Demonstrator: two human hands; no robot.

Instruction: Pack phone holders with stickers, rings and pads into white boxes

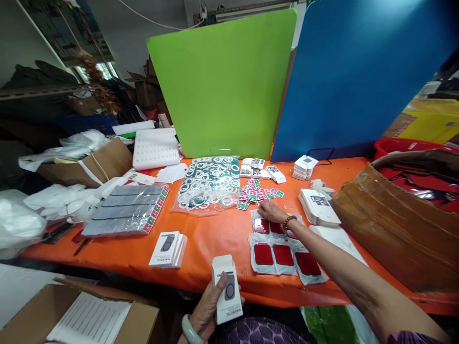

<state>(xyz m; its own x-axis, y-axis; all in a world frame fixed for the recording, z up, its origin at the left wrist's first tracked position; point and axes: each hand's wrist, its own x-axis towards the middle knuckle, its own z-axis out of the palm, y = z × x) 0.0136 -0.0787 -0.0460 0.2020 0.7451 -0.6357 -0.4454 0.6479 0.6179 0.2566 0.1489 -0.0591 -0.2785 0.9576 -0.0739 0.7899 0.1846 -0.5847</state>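
"Things furthest left first, with twelve straight ahead: what do you see?"

"At eight o'clock, an open brown cardboard box (145, 316) with a lined white sheet (89, 317) inside. Further round, between eight and nine, a flat grey stack in clear plastic wrap (124, 210) lies on the orange-covered table (211, 231), a strip of pink and green squares (156, 210) along its right edge."

"And next to that?"

"Between seven and eight, a stack of white boxes printed with a grey device (165, 249), the word MAGNETIC on the foremost. Just left of centre, a clear plastic bag of white rings (210, 181)."

"Where are the hands?"

"The left hand (207, 306) is at six o'clock, wearing a pale bangle and gripping a tall white box with a raised top flap (229, 298), by the table's near edge. It bears the same print."

"And the right?"

"Past a loose heap of pink and green square cards (254, 193). The right hand (272, 212) is at four o'clock, fingers bent down at the upper row of dark-red rounded-square pads on white wrappers (283, 254). Whether it grasps anything, I can't tell."

"Last of all?"

"Between three and four, a stack of white printed packets (319, 208), then a large glossy brown container (387, 239)."
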